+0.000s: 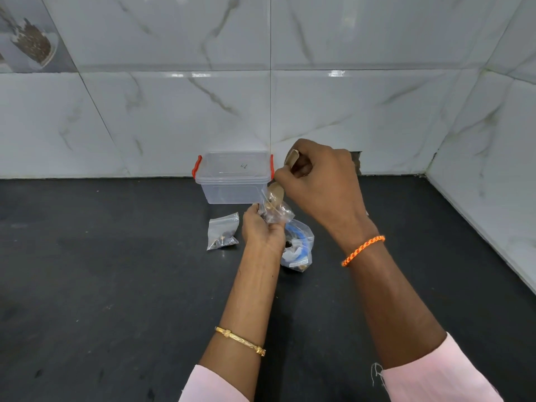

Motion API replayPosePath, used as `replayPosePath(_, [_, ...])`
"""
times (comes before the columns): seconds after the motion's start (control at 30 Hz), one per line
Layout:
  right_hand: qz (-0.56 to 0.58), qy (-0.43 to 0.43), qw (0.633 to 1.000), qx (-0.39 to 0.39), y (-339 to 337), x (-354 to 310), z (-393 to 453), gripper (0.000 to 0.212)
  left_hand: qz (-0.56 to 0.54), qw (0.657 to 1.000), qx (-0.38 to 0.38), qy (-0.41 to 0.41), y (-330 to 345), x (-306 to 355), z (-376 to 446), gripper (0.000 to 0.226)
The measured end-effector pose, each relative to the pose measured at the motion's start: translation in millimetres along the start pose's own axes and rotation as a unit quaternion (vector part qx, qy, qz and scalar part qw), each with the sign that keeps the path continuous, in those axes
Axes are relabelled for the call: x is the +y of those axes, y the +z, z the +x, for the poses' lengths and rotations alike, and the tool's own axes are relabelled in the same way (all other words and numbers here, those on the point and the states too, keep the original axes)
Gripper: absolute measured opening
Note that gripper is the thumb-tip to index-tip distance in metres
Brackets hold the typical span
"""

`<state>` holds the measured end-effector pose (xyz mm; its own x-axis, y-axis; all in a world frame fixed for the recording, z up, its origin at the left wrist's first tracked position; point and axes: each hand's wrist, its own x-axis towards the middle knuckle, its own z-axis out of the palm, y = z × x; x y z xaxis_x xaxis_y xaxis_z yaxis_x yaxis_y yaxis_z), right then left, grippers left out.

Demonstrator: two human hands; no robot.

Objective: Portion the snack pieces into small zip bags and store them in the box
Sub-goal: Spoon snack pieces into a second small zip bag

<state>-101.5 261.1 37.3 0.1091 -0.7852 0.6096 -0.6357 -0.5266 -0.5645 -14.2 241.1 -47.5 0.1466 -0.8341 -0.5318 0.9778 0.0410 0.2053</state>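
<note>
My left hand [261,230] grips a small clear zip bag [274,208] upright above the black counter. A tan snack piece [277,194] sticks out of the bag's mouth. My right hand [322,181] hovers just above the bag, fingers curled round several tan snack pieces [293,159]. A filled small zip bag [223,235] with dark pieces lies on the counter left of my left hand. A larger clear bag [298,248] with blue print and snack pieces sits right below my hands. The clear plastic box [235,178] with red clips stands closed by the wall.
The black counter [116,271] runs to a white marble-tiled wall [174,111] at the back and a second tiled wall at the right, forming a corner. A small dark gap [357,162] shows in the wall behind my right hand.
</note>
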Motion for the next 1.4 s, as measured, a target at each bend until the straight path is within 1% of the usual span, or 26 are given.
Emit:
replayPosePath(0.13, [0.023, -0.016, 0.999, -0.037, -5.4, 0.9, 0.1, 0.01, 0.007, 1.0, -0.001, -0.027, -1.0, 1.5, 5.6, 0.022])
replayPosePath(0.2, [0.039, -0.016, 0.998, -0.039, -4.0, 2.3, -1.5, 0.008, -0.006, 0.999, -0.001, -0.033, 0.2, 2.1, 6.2, 0.023])
replayPosePath(0.27, [0.067, -0.007, 0.998, -0.007, -4.7, 3.8, -2.1, 0.007, -0.023, 0.999, -0.007, -0.037, 1.5, 2.7, 6.5, 0.019])
replayPosePath(0.3, [0.094, 0.001, 0.995, 0.02, -5.3, 4.3, -2.0, 0.007, -0.029, 0.999, -0.009, -0.037, 1.8, 3.5, 5.5, 0.017])
replayPosePath(0.37, [0.166, 0.018, 0.982, 0.092, -9.4, 5.7, -0.7, 0.006, -0.026, 0.999, -0.004, -0.036, 1.3, 4.5, 4.7, 0.014])
replayPosePath(0.4, [0.205, 0.024, 0.972, 0.114, -10.4, 7.3, 0.8, 0.004, -0.022, 0.999, 0.0, -0.037, 0.8, 5.4, 3.5, 0.013])
replayPosePath(0.43, [0.241, 0.032, 0.963, 0.117, -10.2, 10.6, 3.0, 0.005, -0.017, 0.999, 0.003, -0.039, 0.6, 6.1, 2.1, 0.012])
replayPosePath(0.47, [0.265, 0.043, 0.958, 0.101, -8.0, 16.0, 5.3, 0.008, -0.013, 0.999, 0.005, -0.04, 0.2, 6.4, 1.8, 0.013])
replayPosePath(0.5, [0.265, 0.06, 0.96, 0.066, -4.5, 22.2, 7.2, 0.012, -0.008, 0.999, 0.005, -0.041, 0.1, 6.1, 1.3, 0.013])
replayPosePath(0.57, [0.193, 0.111, 0.974, -0.04, 5.8, 34.1, 6.7, 0.019, 0.008, 0.999, 0.01, -0.045, -0.1, 5.5, 2.7, 0.013])
replayPosePath(0.6, [0.15, 0.135, 0.975, -0.096, 11.4, 39.7, 3.1, 0.022, 0.024, 0.999, 0.012, -0.047, -0.4, 4.6, 3.5, 0.014])
replayPosePath(0.67, [0.1, 0.178, 0.961, -0.188, 18.7, 46.4, -4.8, 0.026, 0.068, 0.996, 0.01, -0.054, -0.7, 3.8, 4.9, 0.017])
replayPosePath(0.73, [0.103, 0.196, 0.941, -0.256, 23.5, 50.6, -9.8, 0.027, 0.103, 0.993, 0.009, -0.064, -0.7, 3.6, 5.4, 0.017])
replayPosePath(0.77, [0.104, 0.192, 0.936, -0.276, 24.8, 52.1, -10.8, 0.024, 0.117, 0.991, 0.011, -0.069, -1.2, 3.8, 5.7, 0.018])
replayPosePath(0.83, [0.094, 0.182, 0.939, -0.277, 25.5, 54.2, -8.7, 0.017, 0.147, 0.986, 0.019, -0.08, -0.5, 3.4, 3.7, 0.02])
replayPosePath(0.9, [0.079, 0.183, 0.947, -0.252, 23.7, 54.9, -5.1, 0.013, 0.195, 0.977, 0.037, -0.08, 1.6, 1.8, 0.0, 0.015])
replayPosePath(0.97, [0.071, 0.184, 0.952, -0.233, 20.7, 55.6, -1.1, 0.012, 0.243, 0.964, 0.054, -0.089, 4.7, 2.0, -1.7, 0.021])
replayPosePath(1.07, [0.06, 0.179, 0.957, -0.219, 18.7, 58.4, 6.0, 0.011, 0.289, 0.948, 0.04, -0.125, 10.6, 5.7, -2.8, 0.032])
replayPosePath(1.13, [0.06, 0.17, 0.958, -0.224, 17.9, 58.7, 9.8, 0.011, 0.299, 0.944, 0.024, -0.14, 11.4, 7.8, -5.7, 0.028])
replayPosePath(1.17, [0.064, 0.164, 0.958, -0.228, 17.6, 57.6, 11.4, 0.011, 0.298, 0.944, 0.022, -0.143, 10.7, 8.2, -7.6, 0.024])
replayPosePath(1.23, [0.075, 0.145, 0.955, -0.247, 19.0, 54.5, 13.2, 0.012, 0.281, 0.949, 0.018, -0.143, 9.0, 8.0, -12.6, 0.028])
replayPosePath(1.3, [0.072, 0.125, 0.947, -0.287, 22.7, 49.3, 12.8, 0.011, 0.225, 0.965, 0.005, -0.137, 7.0, 8.8, -12.8, 0.032])
replayPosePath(1.33, [0.066, 0.118, 0.945, -0.299, 25.6, 47.8, 12.2, 0.011, 0.196, 0.972, 0.0, -0.13, 5.4, 9.2, -9.6, 0.03])
replayPosePath(1.4, [0.039, 0.102, 0.951, -0.291, 28.3, 46.6, 12.5, 0.011, 0.147, 0.984, 0.009, -0.105, 4.3, 9.6, -3.0, 0.02])
